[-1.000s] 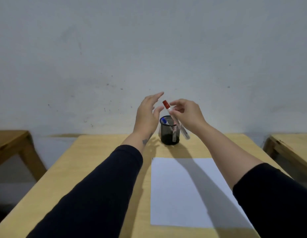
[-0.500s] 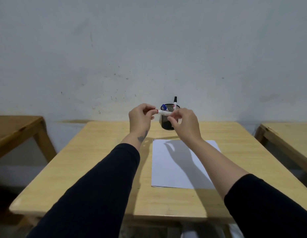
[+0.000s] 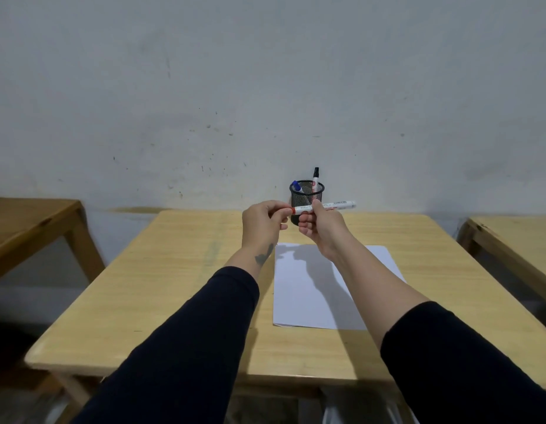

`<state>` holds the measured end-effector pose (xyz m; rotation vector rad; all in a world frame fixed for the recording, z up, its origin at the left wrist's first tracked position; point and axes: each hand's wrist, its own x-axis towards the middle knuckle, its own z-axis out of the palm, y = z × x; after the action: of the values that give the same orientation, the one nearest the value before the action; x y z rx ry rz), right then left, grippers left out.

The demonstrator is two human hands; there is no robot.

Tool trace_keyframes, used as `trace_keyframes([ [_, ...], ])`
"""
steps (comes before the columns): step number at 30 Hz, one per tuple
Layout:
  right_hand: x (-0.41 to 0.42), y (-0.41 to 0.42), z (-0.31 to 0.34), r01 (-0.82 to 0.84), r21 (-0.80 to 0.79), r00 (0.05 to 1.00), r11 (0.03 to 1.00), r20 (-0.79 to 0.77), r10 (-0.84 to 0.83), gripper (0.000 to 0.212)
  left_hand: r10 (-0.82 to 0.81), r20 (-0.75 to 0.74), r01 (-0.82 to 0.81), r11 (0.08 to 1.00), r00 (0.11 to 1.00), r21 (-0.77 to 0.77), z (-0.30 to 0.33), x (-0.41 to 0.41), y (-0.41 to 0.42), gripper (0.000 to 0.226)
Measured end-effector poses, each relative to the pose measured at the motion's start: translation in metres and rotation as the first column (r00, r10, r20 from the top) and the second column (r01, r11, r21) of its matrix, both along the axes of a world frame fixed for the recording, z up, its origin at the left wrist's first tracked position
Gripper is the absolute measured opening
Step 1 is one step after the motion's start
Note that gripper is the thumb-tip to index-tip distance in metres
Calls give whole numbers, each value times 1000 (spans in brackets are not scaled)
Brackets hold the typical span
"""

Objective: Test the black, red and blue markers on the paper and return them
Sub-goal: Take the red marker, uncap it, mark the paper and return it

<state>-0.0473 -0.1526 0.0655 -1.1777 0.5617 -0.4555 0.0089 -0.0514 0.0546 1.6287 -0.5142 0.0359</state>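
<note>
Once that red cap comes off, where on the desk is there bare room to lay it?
The desk is bare left of the paper, from the sheet's left edge to the desk's left edge. A narrower bare strip lies right of the paper. It is crowded by the mesh cup, where both hands hold the red marker.

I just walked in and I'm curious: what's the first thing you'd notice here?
Two hands held up over the table: the left hand pinches the red cap end of a marker, the right hand grips its barrel. Behind them a mesh cup holds more markers; white paper lies below.
</note>
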Motion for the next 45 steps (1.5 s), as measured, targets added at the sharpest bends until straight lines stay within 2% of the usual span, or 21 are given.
trace_keyframes([
  [10,1,-14,-5,49,-94,997,994,68,-42,35,39,-110,-40,999,993,-14,-10,13,11,12],
  [12,-1,-22,-6,30,-146,999,989,37,-25,30,45,-88,-40,997,995,65,-14,20,20,6],
  [14,-2,-26,-7,22,-171,1000,985,3,-22,25,61,-57,-48,979,997,199,-19,25,25,9],
  [17,-3,-24,-12,41,-199,999,979,15,-39,13,62,-11,-51,900,998,432,-28,28,26,9],
  [19,-4,-20,-17,53,-238,998,970,29,-48,12,52,-26,-31,856,998,515,-37,28,25,12],
  [23,2,-17,-29,72,-293,997,954,16,-70,14,36,-34,-12,837,999,548,-55,26,24,22],
  [29,25,-18,-47,-2,-254,999,967,-32,-6,6,-32,66,-15,791,997,612,-64,27,21,36],
  [31,34,-16,-50,-34,-254,999,967,-45,23,13,-56,106,-23,778,993,628,-67,28,21,47],
  [35,46,-12,-58,-54,-242,997,969,-61,41,21,-71,211,-113,657,975,745,-77,30,26,69],
  [38,50,-8,-66,-13,-239,999,971,-37,4,27,-106,202,-99,601,974,793,-83,30,30,74],
  [42,58,-7,-76,23,-445,992,895,-102,-76,37,-105,199,-94,615,974,783,-87,32,29,74],
  [45,66,-11,-82,35,-591,979,806,-141,-146,31,-102,189,-85,628,977,774,-90,35,28,74],
])
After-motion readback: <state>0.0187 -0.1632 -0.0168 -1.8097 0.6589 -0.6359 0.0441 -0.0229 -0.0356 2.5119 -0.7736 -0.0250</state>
